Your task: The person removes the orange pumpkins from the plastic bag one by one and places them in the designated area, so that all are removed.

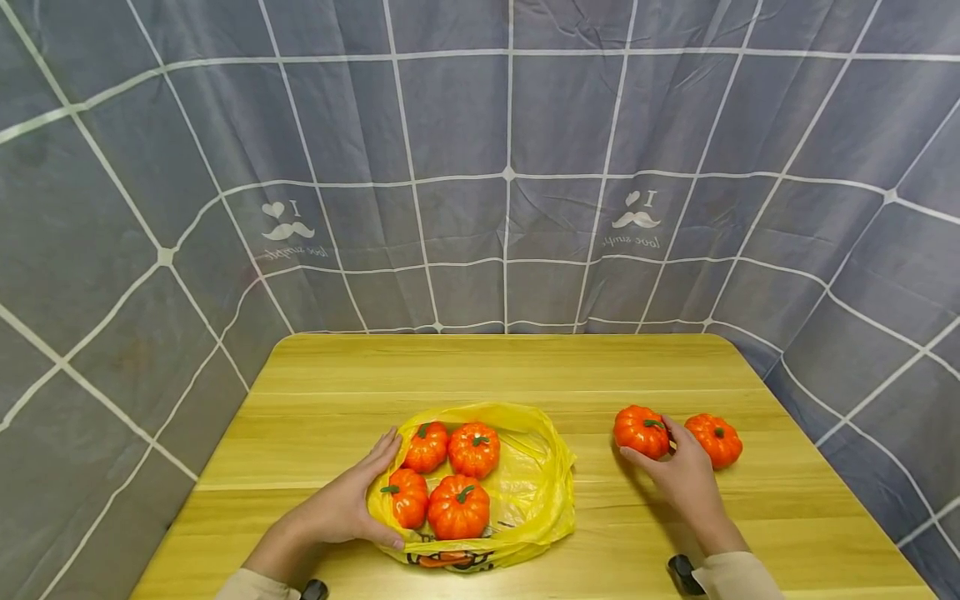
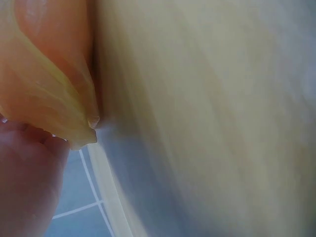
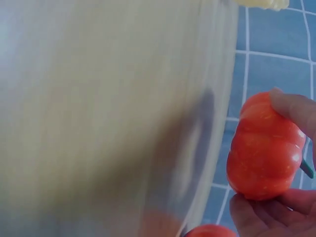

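A yellow plastic bag (image 1: 528, 467) lies wide open on the table with several small orange pumpkins (image 1: 459, 507) in its left part. My left hand (image 1: 345, 504) holds the bag's left side, thumb at the front rim and fingers toward the back. In the left wrist view, fingertips (image 2: 29, 163) meet the thin bag wall (image 2: 44, 79). Off to the right, my right hand (image 1: 686, 475) grips another pumpkin (image 1: 640, 431) between thumb and fingers. The right wrist view shows this pumpkin (image 3: 264, 148) raised off the table, its shadow falling apart from it. Its green stem points away from that camera.
One more pumpkin (image 1: 714, 441) sits on the table just right of my right hand. The wooden table (image 1: 480, 367) ends at a grey curtain (image 1: 465, 217) with white grid lines, which stands behind it and along both sides. Bare wood lies between bag and right hand.
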Demonstrator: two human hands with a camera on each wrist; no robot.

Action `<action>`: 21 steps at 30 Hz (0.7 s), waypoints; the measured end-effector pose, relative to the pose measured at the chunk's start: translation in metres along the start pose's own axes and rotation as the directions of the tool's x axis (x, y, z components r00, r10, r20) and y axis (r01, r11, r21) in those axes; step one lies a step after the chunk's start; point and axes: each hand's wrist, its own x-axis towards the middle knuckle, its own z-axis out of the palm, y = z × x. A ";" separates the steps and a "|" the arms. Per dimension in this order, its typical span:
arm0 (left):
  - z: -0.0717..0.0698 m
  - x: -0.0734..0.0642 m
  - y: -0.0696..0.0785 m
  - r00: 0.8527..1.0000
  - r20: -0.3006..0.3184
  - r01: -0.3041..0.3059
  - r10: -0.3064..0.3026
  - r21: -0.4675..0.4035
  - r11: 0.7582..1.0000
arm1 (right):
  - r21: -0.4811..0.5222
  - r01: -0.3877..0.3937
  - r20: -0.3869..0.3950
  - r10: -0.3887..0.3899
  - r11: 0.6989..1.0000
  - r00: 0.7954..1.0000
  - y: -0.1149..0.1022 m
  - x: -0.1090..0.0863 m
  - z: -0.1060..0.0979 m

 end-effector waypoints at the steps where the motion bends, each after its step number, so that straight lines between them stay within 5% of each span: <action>1: 0.000 -0.001 -0.001 1.000 -0.002 0.000 0.000 0.000 1.000 | -0.012 -0.003 0.005 0.003 1.000 1.000 0.002 0.000 -0.001; 9: -0.004 -0.003 -0.004 1.000 -0.014 -0.006 0.006 -0.001 1.000 | -0.078 -0.048 0.045 0.052 0.996 0.998 0.011 -0.001 -0.005; 21: -0.007 -0.003 -0.004 0.999 -0.018 -0.034 0.034 -0.002 0.999 | -0.150 0.006 0.041 0.001 0.989 0.999 0.016 0.001 -0.006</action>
